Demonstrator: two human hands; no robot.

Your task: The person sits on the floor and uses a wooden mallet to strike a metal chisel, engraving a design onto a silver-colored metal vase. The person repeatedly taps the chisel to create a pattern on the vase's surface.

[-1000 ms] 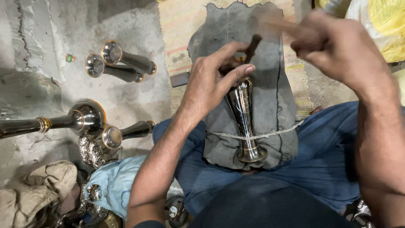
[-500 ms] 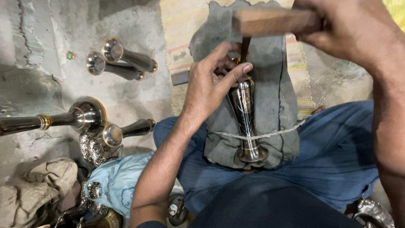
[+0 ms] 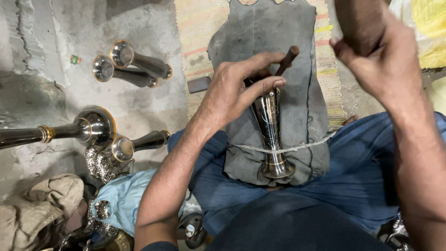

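A dark polished metal vase [image 3: 272, 135] lies on a grey cloth pad [image 3: 269, 51] across my lap, tied down by a thin cord [image 3: 302, 148]. My left hand [image 3: 237, 88] rests on the vase's upper part and pinches a slim brown rod [image 3: 287, 59] that points down onto the metal. My right hand [image 3: 381, 56] is raised at the upper right, gripping a wooden mallet [image 3: 357, 23] whose head is blurred near the top edge.
Two metal vases [image 3: 134, 65] lie on the concrete floor at the upper left. A larger trumpet-shaped piece [image 3: 69, 130] and a smaller one [image 3: 139, 143] lie at the left. Rags [image 3: 42, 204] and a light blue bag [image 3: 125, 195] sit at the lower left. A striped mat [image 3: 200, 28] lies under the pad.
My right hand has swung the mallet from lying level above the rod to upright at the upper right. My left hand stays on the vase with the rod.
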